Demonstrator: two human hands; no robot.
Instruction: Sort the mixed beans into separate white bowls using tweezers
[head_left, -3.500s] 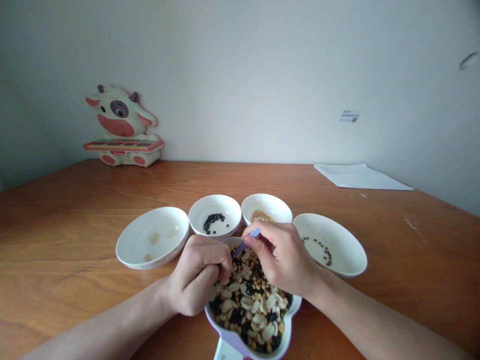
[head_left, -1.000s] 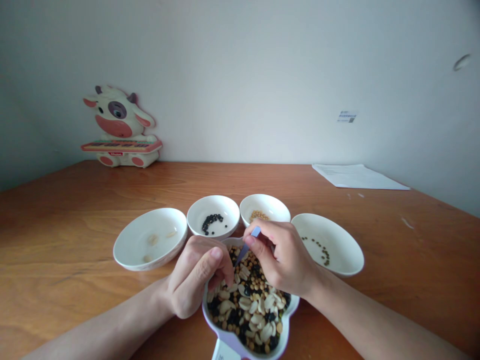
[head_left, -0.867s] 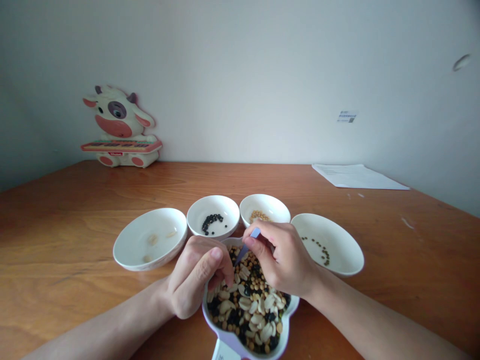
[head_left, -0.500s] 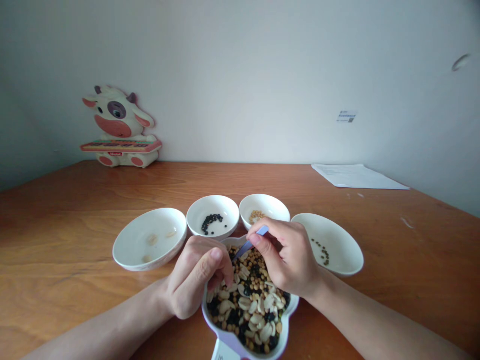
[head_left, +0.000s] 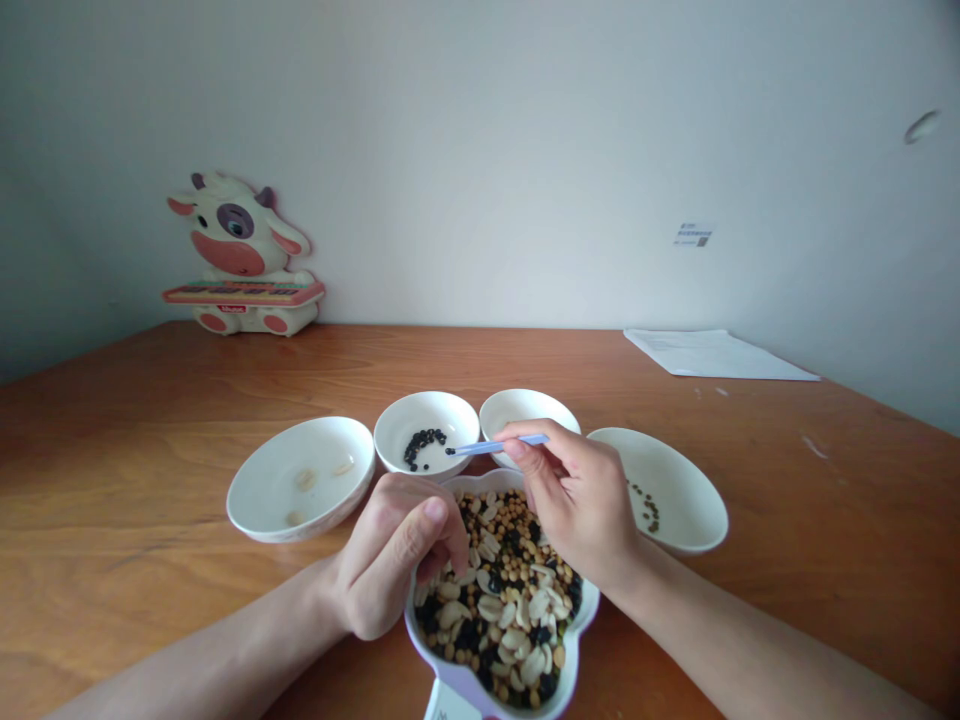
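Observation:
Blue tweezers (head_left: 499, 445) are pinched in my right hand (head_left: 581, 485). Their tip reaches over the second bowl (head_left: 390, 440) from the left, right at a black bean (head_left: 450, 451); whether they grip it I cannot tell. More black beans (head_left: 420, 447) lie in that bowl. My left hand (head_left: 401, 550) is curled, fingers bent down over the left rim of a white-and-lilac shaped container (head_left: 581, 640); what its fingers hold, if anything, is hidden. Inside the container are peanut halves (head_left: 517, 640), yellow soybeans (head_left: 514, 520), black beans and some small green beans.
A left bowl (head_left: 259, 490) holds a few pale peanut halves. Behind my right hand stands a third bowl (head_left: 525, 402); the right bowl (head_left: 690, 500) has small green beans. A cow toy piano (head_left: 240, 260) and papers (head_left: 712, 353) sit at the back by the wall.
My right hand has swung the tweezers' tip up and left out of the container to the black-bean bowl. My left hand stays in place.

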